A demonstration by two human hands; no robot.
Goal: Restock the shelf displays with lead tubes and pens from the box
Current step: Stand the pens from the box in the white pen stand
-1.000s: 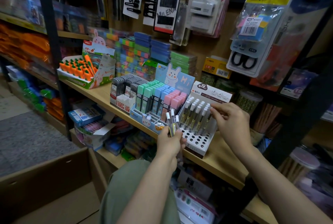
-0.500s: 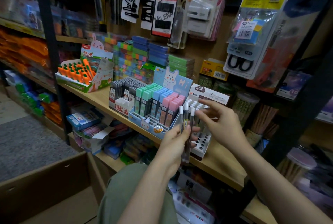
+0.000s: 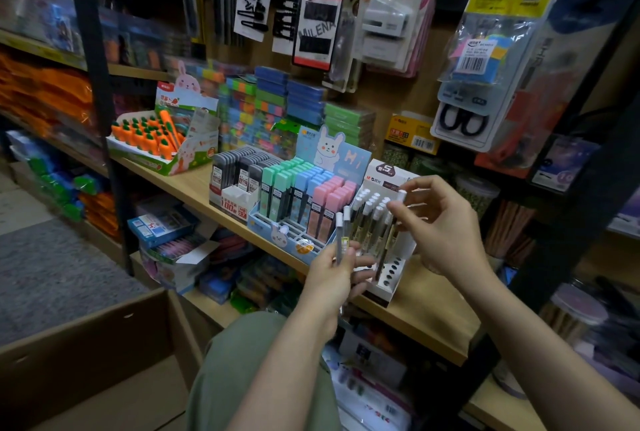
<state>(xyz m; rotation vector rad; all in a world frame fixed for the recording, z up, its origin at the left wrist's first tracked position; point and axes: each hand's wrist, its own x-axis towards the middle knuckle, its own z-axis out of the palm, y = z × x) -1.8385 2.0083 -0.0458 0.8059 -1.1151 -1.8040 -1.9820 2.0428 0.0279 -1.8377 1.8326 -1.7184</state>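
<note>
Pens (image 3: 341, 234), two white-capped ones, were gripped upright in the left hand (image 3: 334, 278) at lower centre of the frame; half a second before, three were held there; one pen (image 3: 393, 222) had been drawn off and was pinched by the right hand (image 3: 440, 226), right of centre, over the white display stand (image 3: 388, 286) on the shelf (image 3: 426, 309); insertion into an empty hole seemed imminent.
</note>
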